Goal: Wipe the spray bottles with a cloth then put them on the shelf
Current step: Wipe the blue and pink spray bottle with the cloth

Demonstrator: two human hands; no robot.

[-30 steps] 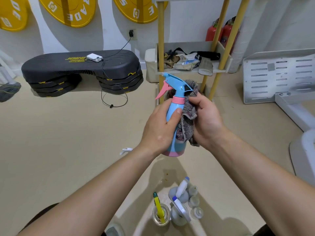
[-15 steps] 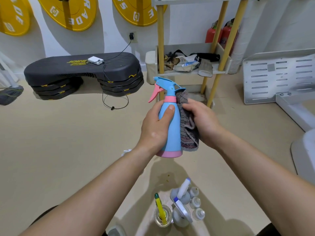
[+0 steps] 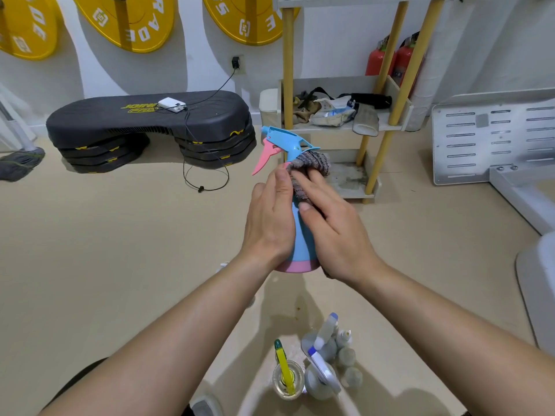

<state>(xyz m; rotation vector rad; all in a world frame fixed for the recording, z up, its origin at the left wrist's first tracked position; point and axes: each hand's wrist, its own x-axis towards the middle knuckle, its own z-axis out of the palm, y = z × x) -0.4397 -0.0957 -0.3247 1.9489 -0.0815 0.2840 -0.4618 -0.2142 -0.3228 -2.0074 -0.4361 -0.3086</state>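
Your left hand [image 3: 268, 226] is clamped round the spray bottle [image 3: 302, 235] from its left side, thumb running up toward the neck. The fingers go round the back, out of sight. Your right hand [image 3: 339, 235] closes on the bottle's right side w/ the cloth [image 3: 312, 163] under it: fingers curve over the grey cloth at the neck, thumb tip on bare blue plastic.

The bottle is upright, held in the air btwn both hands, above the floor [image 3: 120, 250]. Its pink base shows below your palms; the blue head and pink trigger poke up and to the left. The cloth bunches round the neck just under the spray head, and a scrap of it shows below your right wrist. Your hands cover most of the bottle body, so how far the cloth wraps round can't be told.

The shelf [image 3: 387, 124] stands beyond the bottle, well apart from it. Its middle tier is cluttered w/ soft items that are hard to ID, and its top is cut off by the frame edge. On the floor near you sits a cluster of other bottles [image 3: 322, 364], overlapping, exact count unclear.
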